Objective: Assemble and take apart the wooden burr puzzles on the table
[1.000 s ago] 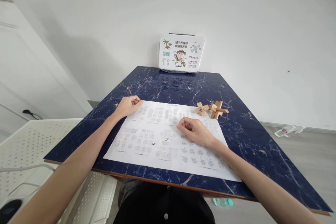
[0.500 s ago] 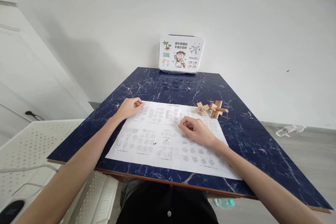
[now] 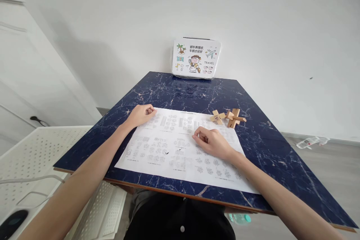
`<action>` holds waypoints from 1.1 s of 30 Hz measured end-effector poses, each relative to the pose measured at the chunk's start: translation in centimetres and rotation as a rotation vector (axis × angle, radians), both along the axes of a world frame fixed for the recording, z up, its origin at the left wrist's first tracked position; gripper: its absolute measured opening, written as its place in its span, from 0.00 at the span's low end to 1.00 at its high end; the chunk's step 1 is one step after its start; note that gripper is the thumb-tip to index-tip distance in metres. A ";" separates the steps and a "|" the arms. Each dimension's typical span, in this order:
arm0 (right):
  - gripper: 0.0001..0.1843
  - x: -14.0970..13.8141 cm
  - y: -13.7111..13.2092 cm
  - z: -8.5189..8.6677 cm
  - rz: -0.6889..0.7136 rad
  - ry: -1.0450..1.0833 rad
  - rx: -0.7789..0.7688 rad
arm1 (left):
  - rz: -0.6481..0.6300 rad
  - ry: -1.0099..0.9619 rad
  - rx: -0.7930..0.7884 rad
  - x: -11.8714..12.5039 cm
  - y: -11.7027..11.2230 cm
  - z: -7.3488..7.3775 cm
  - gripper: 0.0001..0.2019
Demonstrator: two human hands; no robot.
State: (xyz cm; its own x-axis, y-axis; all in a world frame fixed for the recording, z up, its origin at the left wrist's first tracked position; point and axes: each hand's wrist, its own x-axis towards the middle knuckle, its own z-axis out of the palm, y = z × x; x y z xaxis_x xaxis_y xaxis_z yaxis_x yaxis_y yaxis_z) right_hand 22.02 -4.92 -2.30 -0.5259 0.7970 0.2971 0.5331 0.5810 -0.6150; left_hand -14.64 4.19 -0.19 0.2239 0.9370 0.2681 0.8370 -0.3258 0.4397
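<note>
A white printed sheet (image 3: 168, 150) with rows of small diagrams lies on a dark blue marbled table (image 3: 267, 146). My left hand (image 3: 140, 114) rests at the sheet's far left corner, fingers curled into a loose fist with nothing visible in it. My right hand (image 3: 212, 141) rests on the sheet's right half, fingers curled under, thumb against the forefinger, nothing visible in it. Two wooden cross-shaped puzzle pieces lie just beyond the sheet's far right corner: one light piece (image 3: 218, 117) and one larger piece (image 3: 234, 117), touching each other, a hand's length from my right hand.
A white box with cartoon travel drawings (image 3: 196, 58) leans against the wall at the table's far edge. A white perforated rack (image 3: 42, 150) stands left of the table. A plastic bottle (image 3: 309, 141) lies on the floor at right; another greenish one (image 3: 239, 218) under the table.
My hands have stayed in place on the sheet; only the camera has shifted slightly.
</note>
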 end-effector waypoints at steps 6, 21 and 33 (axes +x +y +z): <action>0.10 0.5 0.2 -0.1 0.003 -0.018 0.040 | 0.005 0.013 0.002 0.0 0.0 0.1 0.18; 0.10 1.1 0.9 0.0 -0.109 0.021 0.162 | 0.010 0.026 -0.006 0.0 0.0 0.2 0.19; 0.10 5.4 3.4 1.0 -0.586 0.098 0.712 | 0.003 0.040 -0.007 0.0 -0.1 0.2 0.20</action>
State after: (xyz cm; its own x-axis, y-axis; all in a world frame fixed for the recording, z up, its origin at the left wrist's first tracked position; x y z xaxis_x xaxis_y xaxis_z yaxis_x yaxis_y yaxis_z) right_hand 27.38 -1.53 -1.27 -0.0432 0.5403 0.8404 0.8257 0.4929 -0.2745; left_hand -14.63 4.09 0.01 0.2312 0.9395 0.2528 0.8548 -0.3203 0.4083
